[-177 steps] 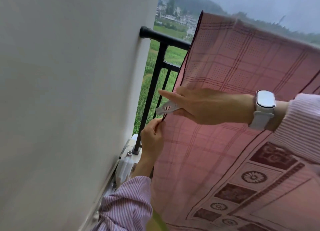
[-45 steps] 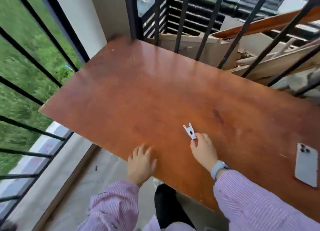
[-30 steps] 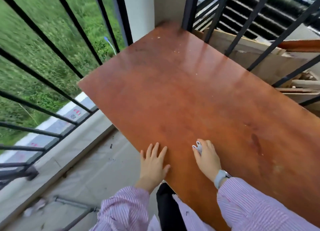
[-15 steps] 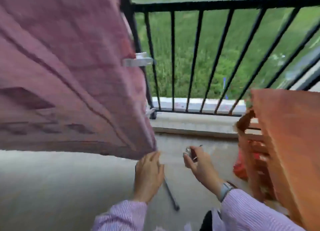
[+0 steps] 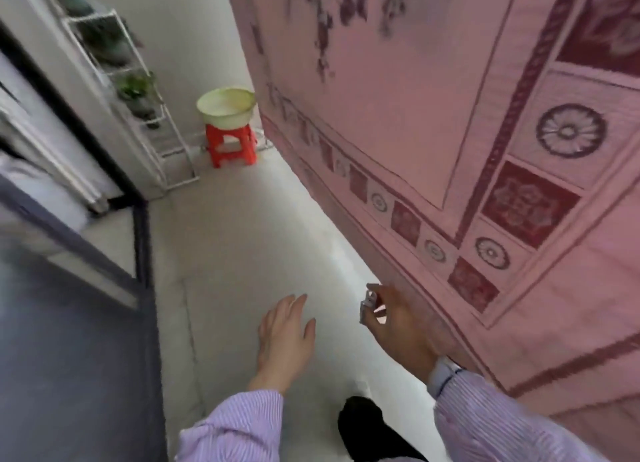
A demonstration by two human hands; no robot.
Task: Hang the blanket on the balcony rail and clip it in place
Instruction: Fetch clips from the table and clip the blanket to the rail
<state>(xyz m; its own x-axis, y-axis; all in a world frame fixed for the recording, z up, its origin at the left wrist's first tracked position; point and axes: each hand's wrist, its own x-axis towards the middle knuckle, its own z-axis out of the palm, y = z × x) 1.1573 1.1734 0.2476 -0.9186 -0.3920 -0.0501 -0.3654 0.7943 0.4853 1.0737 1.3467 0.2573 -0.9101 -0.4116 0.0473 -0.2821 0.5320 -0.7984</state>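
The pink patterned blanket (image 5: 433, 122) hangs down along the right side of the view and hides the balcony rail behind it. My right hand (image 5: 398, 326) is low in front of the blanket's bottom border and pinches a small white clip (image 5: 367, 301) between thumb and fingers. My left hand (image 5: 285, 337) hovers over the pale floor to the left of it, fingers loosely spread, holding nothing.
A red plastic stool (image 5: 230, 145) with a pale green basin (image 5: 227, 105) on it stands at the far end of the balcony. A white wire plant rack (image 5: 138, 91) leans at the wall. A dark sliding door frame (image 5: 142, 240) runs along the left.
I took a white clip off the wooden table with my right hand and turned; the view has swung from the table and railing to along the hanging blanket toward the stool.
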